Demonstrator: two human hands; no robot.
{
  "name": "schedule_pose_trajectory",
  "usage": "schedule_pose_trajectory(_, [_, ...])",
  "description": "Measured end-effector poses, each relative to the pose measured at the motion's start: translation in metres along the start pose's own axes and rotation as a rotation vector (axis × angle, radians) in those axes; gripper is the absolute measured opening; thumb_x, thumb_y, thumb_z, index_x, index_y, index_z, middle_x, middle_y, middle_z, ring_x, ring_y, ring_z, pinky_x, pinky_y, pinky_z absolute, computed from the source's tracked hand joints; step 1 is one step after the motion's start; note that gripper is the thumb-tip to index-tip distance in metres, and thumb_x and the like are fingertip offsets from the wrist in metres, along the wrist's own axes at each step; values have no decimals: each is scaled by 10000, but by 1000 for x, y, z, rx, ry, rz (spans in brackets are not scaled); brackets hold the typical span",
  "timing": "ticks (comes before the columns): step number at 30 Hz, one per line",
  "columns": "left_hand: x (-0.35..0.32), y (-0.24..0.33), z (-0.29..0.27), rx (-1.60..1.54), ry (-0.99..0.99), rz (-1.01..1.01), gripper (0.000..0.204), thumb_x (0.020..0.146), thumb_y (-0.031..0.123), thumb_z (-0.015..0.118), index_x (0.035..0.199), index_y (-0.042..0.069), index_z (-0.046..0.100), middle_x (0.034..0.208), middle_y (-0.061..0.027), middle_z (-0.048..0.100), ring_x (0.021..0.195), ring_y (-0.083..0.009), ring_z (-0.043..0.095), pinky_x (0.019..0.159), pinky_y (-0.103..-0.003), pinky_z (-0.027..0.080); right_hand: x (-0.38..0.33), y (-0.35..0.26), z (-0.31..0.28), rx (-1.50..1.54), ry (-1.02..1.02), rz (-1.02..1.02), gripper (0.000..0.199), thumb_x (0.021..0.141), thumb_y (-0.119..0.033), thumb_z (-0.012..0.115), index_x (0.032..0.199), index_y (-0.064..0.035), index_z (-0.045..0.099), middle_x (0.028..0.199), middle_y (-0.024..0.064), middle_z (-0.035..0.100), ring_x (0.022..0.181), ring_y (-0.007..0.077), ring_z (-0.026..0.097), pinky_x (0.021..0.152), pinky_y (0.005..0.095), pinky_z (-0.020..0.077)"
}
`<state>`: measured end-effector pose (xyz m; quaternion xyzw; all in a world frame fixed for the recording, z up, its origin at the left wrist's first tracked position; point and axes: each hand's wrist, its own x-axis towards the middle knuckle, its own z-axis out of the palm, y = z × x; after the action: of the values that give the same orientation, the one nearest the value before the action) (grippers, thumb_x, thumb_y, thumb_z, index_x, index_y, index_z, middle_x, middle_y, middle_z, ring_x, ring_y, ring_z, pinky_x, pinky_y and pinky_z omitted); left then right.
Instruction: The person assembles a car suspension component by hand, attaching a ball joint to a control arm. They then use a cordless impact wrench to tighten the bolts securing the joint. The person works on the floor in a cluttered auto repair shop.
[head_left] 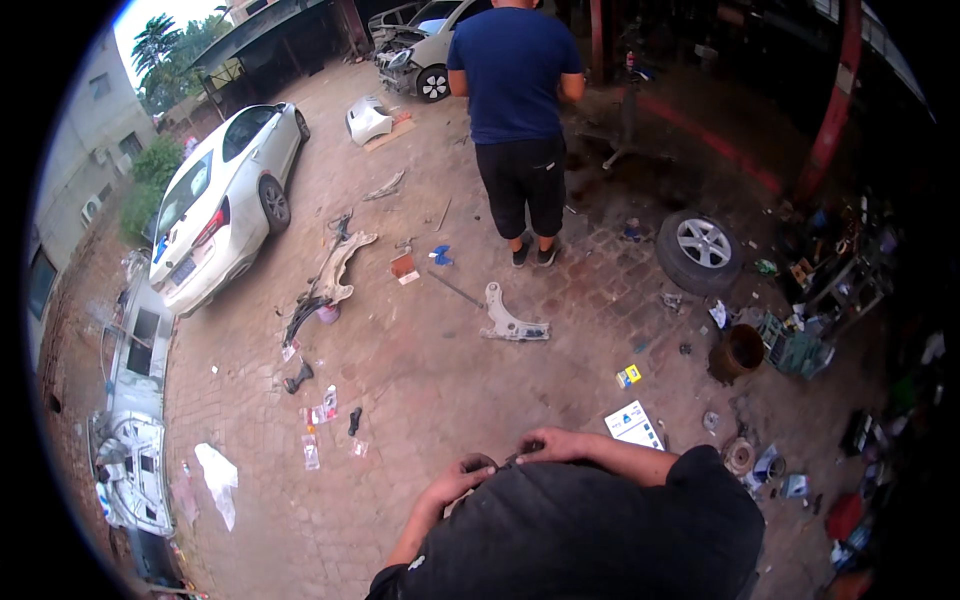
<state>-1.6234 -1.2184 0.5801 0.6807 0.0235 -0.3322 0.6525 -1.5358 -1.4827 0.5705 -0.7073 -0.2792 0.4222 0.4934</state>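
Both my arms bend in front of my black shirt (590, 520). My left hand (465, 476) has its fingers curled inward close to the shirt's upper edge. Just to its right and a little farther away, my right hand (547, 444) is curled too, with the fingertips turned toward the left hand. Something small and dark shows between the fingers, but its kind is too unclear to name. My shirt covers part of both hands. Beyond the right forearm, a white flat box (634, 426) lies on the ground.
A person in a blue shirt (515, 75) stands ahead, facing away. On the brick ground lie a control arm (510, 318), a wheel (700, 252), a yellow box (628, 376) and small plastic bags (311, 450). A rusty bucket (738, 352) stands right; a white car (225, 195) is parked left.
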Motion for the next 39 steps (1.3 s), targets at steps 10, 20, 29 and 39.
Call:
schedule_pose_trajectory(10, [4,22,-22,210,5,-56,351,896,314,666,1037,-7,655,887,-25,653,835,-113,576,761,-279,466,23,-23,15,-13,53,156,472,878,-398,642,1147,-10,651,1068,148,683,1003,218,627,895,345,472])
schedule_pose_trajectory(20, [-23,-22,-47,48,-39,146,344,880,296,657,1009,-23,657,892,-81,674,857,-143,600,777,-308,478,61,-35,62,49,-4,133,222,892,-154,606,1043,-5,670,991,77,677,945,144,604,870,317,469])
schedule_pose_trajectory(29, [-70,-44,-54,-47,-21,198,301,894,256,645,1059,4,642,936,-69,675,886,-142,601,800,-299,471,74,-36,98,-308,-37,-165,298,894,-303,649,978,-19,672,1078,126,643,1047,269,589,899,346,462])
schedule_pose_trajectory(39, [-43,-49,-85,49,279,32,298,917,280,597,894,-13,643,751,-63,617,734,-121,568,668,-320,463,113,-89,39,-266,-170,236,396,894,-395,624,876,-4,685,800,157,671,755,305,646,699,391,501])
